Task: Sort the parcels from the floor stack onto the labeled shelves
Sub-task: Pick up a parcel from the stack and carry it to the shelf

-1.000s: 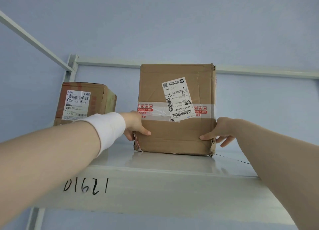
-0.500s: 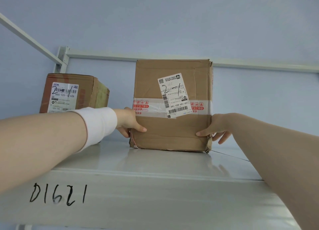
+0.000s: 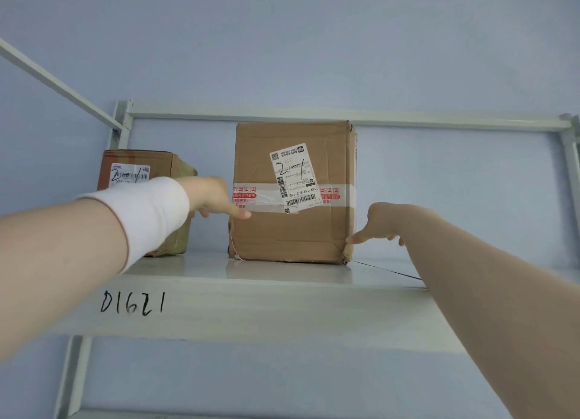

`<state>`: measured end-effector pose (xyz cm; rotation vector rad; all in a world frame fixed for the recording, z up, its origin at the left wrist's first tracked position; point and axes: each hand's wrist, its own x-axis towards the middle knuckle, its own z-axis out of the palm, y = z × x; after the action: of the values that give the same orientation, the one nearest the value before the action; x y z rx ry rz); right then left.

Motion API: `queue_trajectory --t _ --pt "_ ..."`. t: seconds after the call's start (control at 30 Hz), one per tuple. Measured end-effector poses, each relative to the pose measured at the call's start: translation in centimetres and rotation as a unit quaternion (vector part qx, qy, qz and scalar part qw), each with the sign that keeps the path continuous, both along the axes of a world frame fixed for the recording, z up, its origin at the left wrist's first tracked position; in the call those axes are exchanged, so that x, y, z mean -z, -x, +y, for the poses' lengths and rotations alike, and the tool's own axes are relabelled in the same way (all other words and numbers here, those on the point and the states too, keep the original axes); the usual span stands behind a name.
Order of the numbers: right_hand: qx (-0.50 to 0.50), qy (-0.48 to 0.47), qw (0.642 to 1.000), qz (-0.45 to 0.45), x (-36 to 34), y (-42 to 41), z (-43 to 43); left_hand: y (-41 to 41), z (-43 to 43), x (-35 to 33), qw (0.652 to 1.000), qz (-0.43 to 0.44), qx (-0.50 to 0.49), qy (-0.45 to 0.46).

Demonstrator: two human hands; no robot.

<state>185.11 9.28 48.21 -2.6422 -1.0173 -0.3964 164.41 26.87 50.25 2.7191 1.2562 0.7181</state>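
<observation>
Left hand (image 3: 210, 197) 9 o'clock of parcel (image 3: 292, 230), thumb straight on face; right hand (image 3: 381, 222) 4 o'clock, straight fingertip (image 3: 353, 239) touching edge.

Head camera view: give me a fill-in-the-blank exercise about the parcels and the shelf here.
1. The front edge of the shelf carries the handwritten code ____.
2. The taped parcel stands to the ____ of the smaller parcel.
3. The band on the left wrist is ____ in colour.

Missing words: D1621; right; white.
</observation>
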Motion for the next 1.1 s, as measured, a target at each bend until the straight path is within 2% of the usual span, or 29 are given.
queue_trajectory --t 0.13,0.3,0.47,0.7,0.83,1.1 --pt "-0.076 -0.068 0.994 -0.039 1.1 2.3 -2.1 1.2 -5.3 1.5 0.998 -0.035 0.008 -0.043" --pt "-0.149 -0.13 0.979 -0.046 2.8 6.4 -5.4 3.0 -11.5 3.1 0.994 -0.068 0.009 -0.086" --pt "-0.194 -0.143 0.969 -0.057 4.9 10.8 -8.9 6.8 -17.0 4.4 0.982 -0.094 0.015 -0.162" --pt "-0.241 -0.154 0.956 -0.063 8.6 18.9 -13.2 13.3 -21.7 7.8 0.98 -0.073 -0.003 -0.184" --pt "-0.27 -0.134 0.951 -0.074 12.1 22.8 -14.0 17.1 -23.3 12.0 0.983 -0.058 -0.02 -0.176" --pt "-0.323 -0.077 0.942 0.044 23.7 28.2 -17.3 23.2 -28.8 23.4 0.996 -0.025 -0.062 -0.064"
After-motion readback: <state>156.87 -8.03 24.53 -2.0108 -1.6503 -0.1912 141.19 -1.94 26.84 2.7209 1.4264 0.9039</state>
